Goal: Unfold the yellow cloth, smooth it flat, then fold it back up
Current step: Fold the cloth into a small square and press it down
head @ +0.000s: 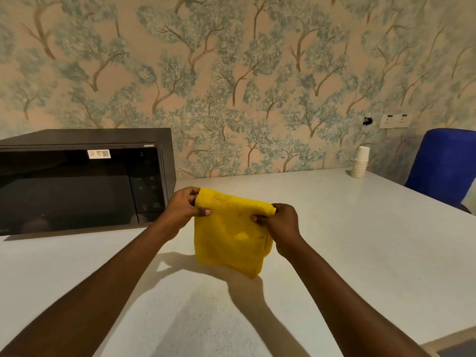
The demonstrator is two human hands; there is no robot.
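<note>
Tree-patterned wallpaper backs a pale desk (334, 228), on which a black microwave (82, 181) stands at the left and a stack of paper cups (359, 164) near the far right corner, with a blue chair (443, 163) just beyond. The yellow cloth (231, 235) is held up over the middle of the desk, still folded, its top edge stretched between the two hands and its lower end hanging close to the surface; whether it touches cannot be told. The left hand (183, 208) is pinched on the upper left corner, thumb in front and fingers (192, 193) curled behind; the right hand (280, 222) is pinched on the upper right corner in the same way. The unfolding appears to be just starting. It would be done best if only the outermost layer were separated at each corner, so that the fold is let fall open rather than the whole bundle being pulled. The corners should be drawn apart evenly, the cloth lowered onto the bare desk in front, well away from the microwave, and the grip kept light so the pile is not bunched.
</note>
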